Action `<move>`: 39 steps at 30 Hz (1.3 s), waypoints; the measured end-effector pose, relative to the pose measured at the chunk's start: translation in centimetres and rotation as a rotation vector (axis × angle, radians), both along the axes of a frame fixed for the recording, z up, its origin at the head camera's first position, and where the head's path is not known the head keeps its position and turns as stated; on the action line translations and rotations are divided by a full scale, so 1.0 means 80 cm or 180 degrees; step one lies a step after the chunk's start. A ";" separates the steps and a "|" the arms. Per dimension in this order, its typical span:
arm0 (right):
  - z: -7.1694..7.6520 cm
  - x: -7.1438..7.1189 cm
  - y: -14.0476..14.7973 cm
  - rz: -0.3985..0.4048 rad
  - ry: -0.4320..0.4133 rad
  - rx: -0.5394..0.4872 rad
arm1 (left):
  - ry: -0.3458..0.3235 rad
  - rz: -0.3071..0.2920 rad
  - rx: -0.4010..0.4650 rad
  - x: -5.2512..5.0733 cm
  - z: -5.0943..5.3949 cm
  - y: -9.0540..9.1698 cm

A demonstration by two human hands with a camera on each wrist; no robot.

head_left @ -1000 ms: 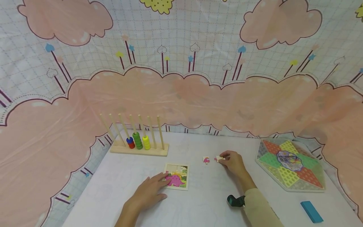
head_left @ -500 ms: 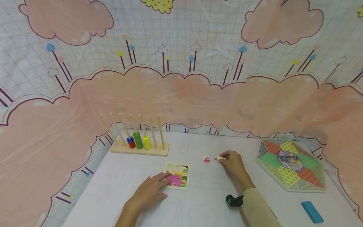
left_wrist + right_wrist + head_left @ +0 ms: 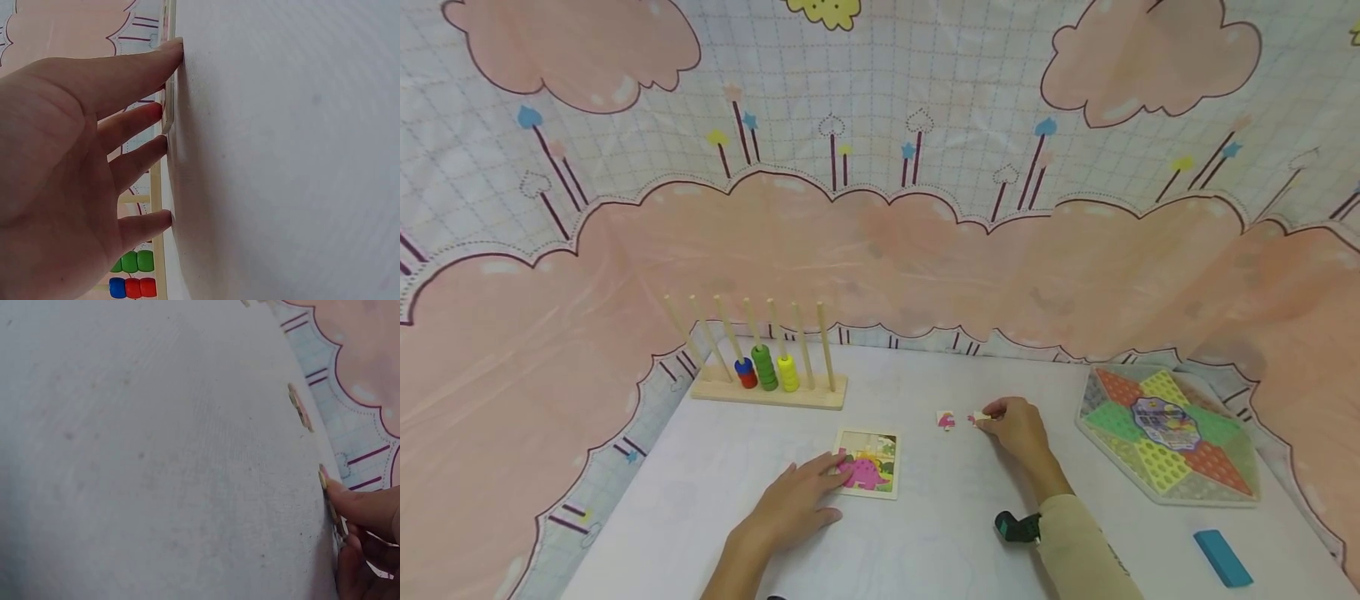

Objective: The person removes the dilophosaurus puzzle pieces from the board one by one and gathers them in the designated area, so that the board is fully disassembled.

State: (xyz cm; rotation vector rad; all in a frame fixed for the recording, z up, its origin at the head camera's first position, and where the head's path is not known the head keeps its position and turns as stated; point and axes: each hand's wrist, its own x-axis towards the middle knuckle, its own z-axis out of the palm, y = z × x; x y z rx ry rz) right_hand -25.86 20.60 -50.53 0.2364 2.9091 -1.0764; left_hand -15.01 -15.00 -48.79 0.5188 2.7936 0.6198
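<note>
My left hand [image 3: 797, 504] lies with loosely spread fingers over the left edge of a small wooden jigsaw puzzle [image 3: 876, 481] that shows a pink dinosaur. In the left wrist view the fingertips [image 3: 159, 112] meet the puzzle's edge and the tabletop. Farther right, my right hand [image 3: 1018, 429] pinches a puzzle piece [image 3: 977, 418] between thumb and fingers, down at the table surface. A second puzzle piece [image 3: 945, 420], with pink on it, lies apart to its left. Seen from the right wrist, both pieces appear edge-on, and the fingers hide part of the held piece [image 3: 323, 477].
A wooden bead stand [image 3: 767, 396] with upright rods and coloured beads is at the back left. To the right lies a hexagonal game board [image 3: 1168, 437], with a blue block [image 3: 1222, 558] nearer the front. A patterned cloth [image 3: 880, 258] hangs behind the white table [image 3: 940, 542].
</note>
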 end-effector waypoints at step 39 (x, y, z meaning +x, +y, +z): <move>-0.009 0.002 0.001 -0.0019 0.0069 -0.0040 | -0.0028 0.0039 -0.0064 -0.003 -0.003 0.002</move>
